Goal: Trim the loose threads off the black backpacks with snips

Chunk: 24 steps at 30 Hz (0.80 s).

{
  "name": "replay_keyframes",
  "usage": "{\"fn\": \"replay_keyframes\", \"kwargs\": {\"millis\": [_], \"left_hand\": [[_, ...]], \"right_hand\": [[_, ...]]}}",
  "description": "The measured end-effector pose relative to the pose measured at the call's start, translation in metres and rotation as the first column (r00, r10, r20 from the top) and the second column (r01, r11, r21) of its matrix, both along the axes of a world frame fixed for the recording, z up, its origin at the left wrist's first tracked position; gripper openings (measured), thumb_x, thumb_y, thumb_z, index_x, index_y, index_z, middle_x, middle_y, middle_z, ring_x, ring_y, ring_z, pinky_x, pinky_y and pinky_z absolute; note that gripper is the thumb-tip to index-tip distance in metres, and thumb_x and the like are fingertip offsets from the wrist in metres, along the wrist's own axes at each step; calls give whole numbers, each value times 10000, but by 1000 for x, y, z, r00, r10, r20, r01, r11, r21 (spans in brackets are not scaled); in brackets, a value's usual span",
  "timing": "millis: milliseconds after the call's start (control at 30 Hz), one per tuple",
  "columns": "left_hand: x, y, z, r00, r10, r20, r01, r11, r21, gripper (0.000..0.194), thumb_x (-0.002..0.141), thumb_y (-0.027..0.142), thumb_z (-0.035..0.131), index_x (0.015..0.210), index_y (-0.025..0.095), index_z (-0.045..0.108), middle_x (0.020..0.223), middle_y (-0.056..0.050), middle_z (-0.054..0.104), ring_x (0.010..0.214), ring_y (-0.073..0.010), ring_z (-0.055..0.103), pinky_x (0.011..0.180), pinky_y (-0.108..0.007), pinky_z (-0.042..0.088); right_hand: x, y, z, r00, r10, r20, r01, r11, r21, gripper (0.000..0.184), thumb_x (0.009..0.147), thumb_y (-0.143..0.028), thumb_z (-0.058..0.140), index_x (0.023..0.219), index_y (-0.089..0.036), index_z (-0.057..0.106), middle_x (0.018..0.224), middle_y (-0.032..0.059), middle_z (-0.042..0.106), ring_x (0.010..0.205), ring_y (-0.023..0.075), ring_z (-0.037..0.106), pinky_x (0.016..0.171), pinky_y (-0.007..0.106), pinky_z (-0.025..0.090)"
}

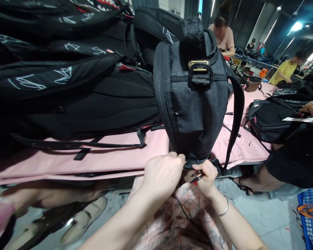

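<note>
A black backpack stands on the pink-covered table, its side with a gold-trimmed buckle facing me. My left hand is closed at the bag's lower edge and grips it there; the fingertips are mostly hidden behind the knuckles. Beside it, my right hand is wrapped round small dark thread snips, blades pointing left toward my left hand. The thumb of that hand is close to the bag's bottom edge. A loose black strap hangs down the bag's right side.
More black backpacks with white lettering are piled to the left on the pink table cover. At right, another person's hand rests on a black bag. A blue basket stands on the floor. Co-workers are farther back.
</note>
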<state>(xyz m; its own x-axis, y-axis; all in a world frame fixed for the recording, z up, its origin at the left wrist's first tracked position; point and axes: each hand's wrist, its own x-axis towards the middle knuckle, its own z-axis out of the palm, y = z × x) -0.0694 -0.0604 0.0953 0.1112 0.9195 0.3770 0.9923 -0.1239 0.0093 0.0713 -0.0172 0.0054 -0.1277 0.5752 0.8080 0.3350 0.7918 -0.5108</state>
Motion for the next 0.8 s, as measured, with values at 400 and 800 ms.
{"fn": "replay_keyframes", "kwargs": {"millis": [400, 800], "left_hand": [[6, 17, -2, 987, -121, 104, 137, 976, -170, 250, 777, 123, 441, 567, 167, 571, 507, -34, 546, 474, -173, 533, 485, -265, 353], [1, 2, -7, 997, 55, 54, -35, 948, -317, 234, 853, 171, 382, 836, 181, 615, 783, -34, 670, 684, -207, 634, 539, -281, 382]], "right_hand": [[1, 0, -6, 998, 4, 60, -9, 997, 79, 258, 853, -162, 490, 628, -173, 617, 513, -8, 537, 481, 103, 480, 467, 227, 343], [5, -9, -2, 989, 95, 110, -88, 994, -69, 232, 812, -123, 417, 740, -187, 627, 596, 7, 583, 546, 128, 524, 501, 245, 382]]}}
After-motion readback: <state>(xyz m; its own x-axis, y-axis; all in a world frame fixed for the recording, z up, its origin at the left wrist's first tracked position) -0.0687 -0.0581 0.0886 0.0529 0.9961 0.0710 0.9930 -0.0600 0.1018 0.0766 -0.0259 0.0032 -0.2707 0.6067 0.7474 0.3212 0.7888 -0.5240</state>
